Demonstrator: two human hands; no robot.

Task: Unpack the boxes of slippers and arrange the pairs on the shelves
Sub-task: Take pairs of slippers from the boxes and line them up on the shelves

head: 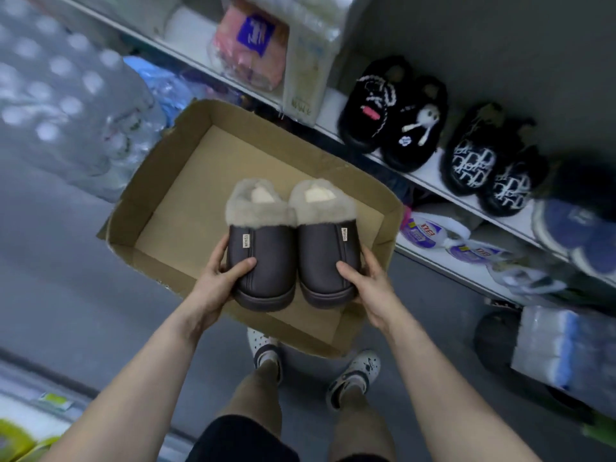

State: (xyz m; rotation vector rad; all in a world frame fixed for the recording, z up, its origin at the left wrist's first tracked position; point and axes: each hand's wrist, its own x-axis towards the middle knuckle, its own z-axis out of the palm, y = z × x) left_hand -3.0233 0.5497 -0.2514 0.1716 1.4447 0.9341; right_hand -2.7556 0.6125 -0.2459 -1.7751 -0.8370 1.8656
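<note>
I hold a pair of dark brown slippers with beige fur collars side by side above an open cardboard box [186,155] on the floor. My left hand [220,278] grips the left slipper [261,258] at its toe, thumb on top. My right hand [366,285] grips the right slipper [328,255] the same way. The box shows only its bare bottom. On the white shelf [430,181] to the right stand a black fluffy pair [393,118] and a black pair with white pattern [490,161]. A blue slipper [573,235] sits further right.
Wrapped packs of water bottles [66,95] lie on the left. Packaged goods [253,45] fill the shelf's far end. Plastic bottles [430,231] lie on the lower shelf. A wrapped pack [563,351] stands on the floor at right. My feet in white clogs [353,375] stand behind the box.
</note>
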